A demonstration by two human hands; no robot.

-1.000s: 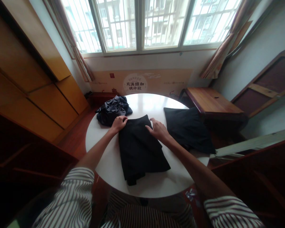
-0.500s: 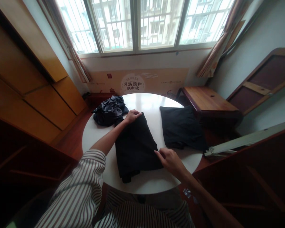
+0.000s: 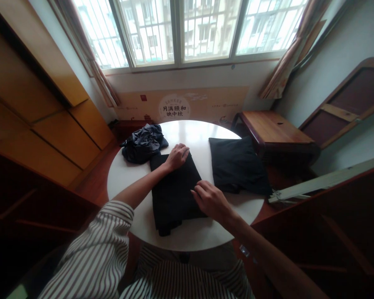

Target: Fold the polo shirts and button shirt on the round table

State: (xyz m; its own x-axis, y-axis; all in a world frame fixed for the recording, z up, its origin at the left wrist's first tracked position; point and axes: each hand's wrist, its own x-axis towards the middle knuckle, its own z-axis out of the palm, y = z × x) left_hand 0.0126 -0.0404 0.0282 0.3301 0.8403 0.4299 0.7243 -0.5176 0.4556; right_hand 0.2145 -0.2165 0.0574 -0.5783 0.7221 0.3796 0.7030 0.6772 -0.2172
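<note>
A dark, folded black garment (image 3: 174, 195) lies on the white round table (image 3: 124, 182) in front of me, its near left corner hanging uneven in layers. At its far right corner, my left hand (image 3: 178, 157) is closed on the cloth, fingers bent. My right hand (image 3: 210, 201) is closed at the garment's right edge, the thumb and fingers pinching toward the fabric; the exact grip is partly hidden. Farther right lies a second black garment (image 3: 237, 166), spread flat in a folded shape. A crumpled heap of dark clothes (image 3: 145, 143) sits at the table's far left.
Beyond the table stand a printed banner (image 3: 205, 104) and a barred window. A low wooden table (image 3: 274, 128) is at the back right, and a pale green board (image 3: 318, 182) juts in from the right. Wooden cabinets (image 3: 56, 133) line the left.
My right hand has moved up and left, bringing the garment's right edge inward. My left hand has shifted slightly right and its fingers are more bent. The other clothes stay put.
</note>
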